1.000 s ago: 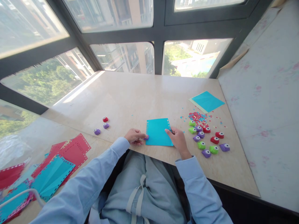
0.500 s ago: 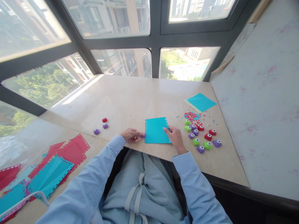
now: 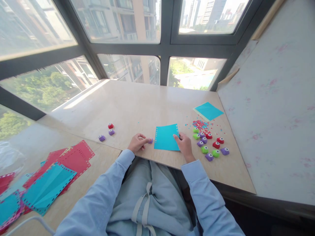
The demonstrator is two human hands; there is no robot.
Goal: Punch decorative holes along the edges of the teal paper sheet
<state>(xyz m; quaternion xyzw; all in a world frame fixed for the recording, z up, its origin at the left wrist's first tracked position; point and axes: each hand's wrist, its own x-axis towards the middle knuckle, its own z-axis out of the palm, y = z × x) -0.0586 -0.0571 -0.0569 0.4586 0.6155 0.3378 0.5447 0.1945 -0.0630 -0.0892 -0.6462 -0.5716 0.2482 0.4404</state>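
Turquoise paper sheet point(image 3: 166, 138) with punched edges lies flat near the wooden table's point(image 3: 137, 101) front edge. The left hand point(image 3: 139, 143) pinches a small purple punch point(image 3: 150, 140) beside it; the right hand point(image 3: 184, 145) seems to pinch the sheet's right edge. Plastic punches point(image 3: 209, 146) and confetti point(image 3: 201, 124) cluster rightward.

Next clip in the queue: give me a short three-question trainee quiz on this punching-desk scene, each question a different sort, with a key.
1. True or false: the left hand holds a red punch.
2. Multiple choice: the right hand rests on which edge of the blue paper sheet? A near edge, B right edge, C left edge.
3. Short answer: what lies on the table just beyond the cluster of punches?

Key:
1. False: it holds a small purple punch beside the sheet's left edge.
2. B.
3. Scattered punched paper bits, and beyond them a stack of blue paper squares.
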